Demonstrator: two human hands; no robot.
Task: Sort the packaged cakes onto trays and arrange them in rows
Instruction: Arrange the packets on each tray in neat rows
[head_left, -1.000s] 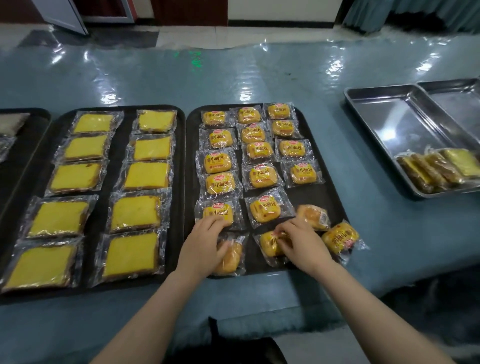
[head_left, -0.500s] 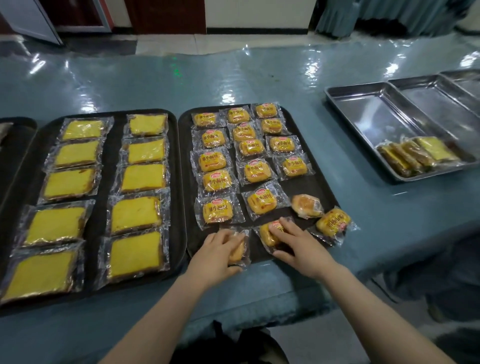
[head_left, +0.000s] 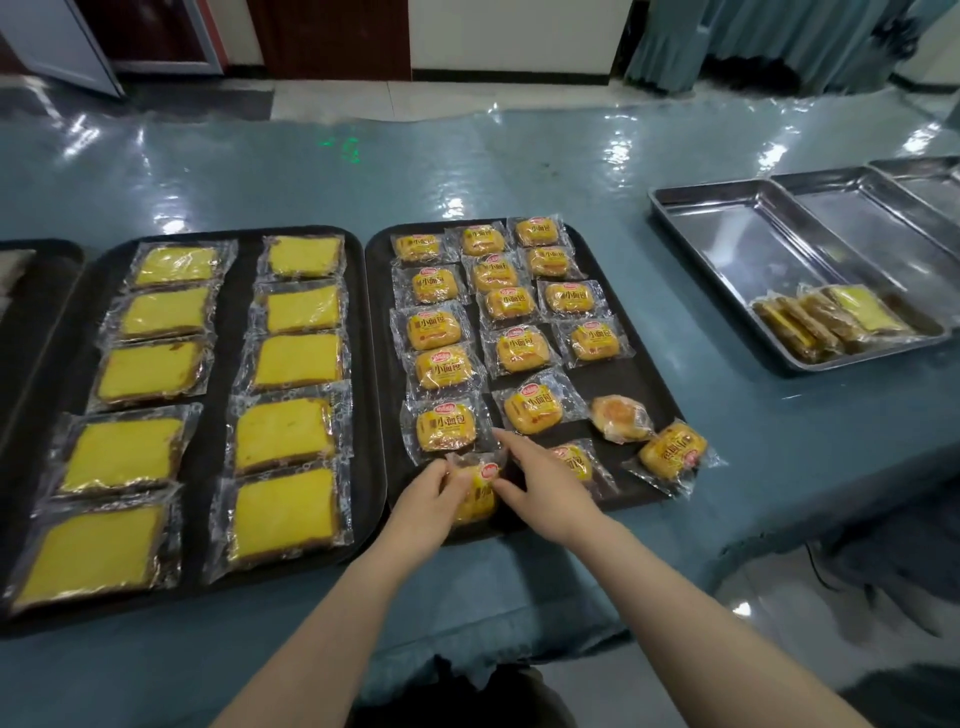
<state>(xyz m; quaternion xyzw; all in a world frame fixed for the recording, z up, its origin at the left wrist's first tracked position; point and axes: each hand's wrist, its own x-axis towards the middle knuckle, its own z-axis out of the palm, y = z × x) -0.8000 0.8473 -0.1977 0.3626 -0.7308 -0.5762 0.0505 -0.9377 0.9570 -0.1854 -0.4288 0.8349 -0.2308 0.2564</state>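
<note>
A small wrapped cake (head_left: 477, 492) sits at the near edge of the right-hand black tray (head_left: 641, 387), at the foot of the tray's left column, turned so that its red label faces right and its long axis runs roughly away from the person rather than across like its neighbours. The left hand (head_left: 426, 506) grips its left side with curled fingers, while the right hand (head_left: 540, 486) meets it from the right: thumb against the wrapper, index finger stretched out toward the far left over the crinkled film, so the cake is pinched between both hands. Directly beyond it lies a labelled cake (head_left: 445, 431), closing the column; the right hand partly covers another packet (head_left: 575, 462) just to the right. Farther right a plain-faced bun (head_left: 619, 417) lies tilted on the tray, and a skewed packet (head_left: 673, 454) hangs over the tray's right rim. The rest of this tray holds three rows of small labelled cakes. To the left, a second black tray (head_left: 228, 332) carries two columns of large yellow cake slices (head_left: 283, 506). Well apart at the right of the blue tabletop (head_left: 519, 171) stands a steel pan (head_left: 727, 244) with a few packets (head_left: 831, 322) leaning in its near corner.
</note>
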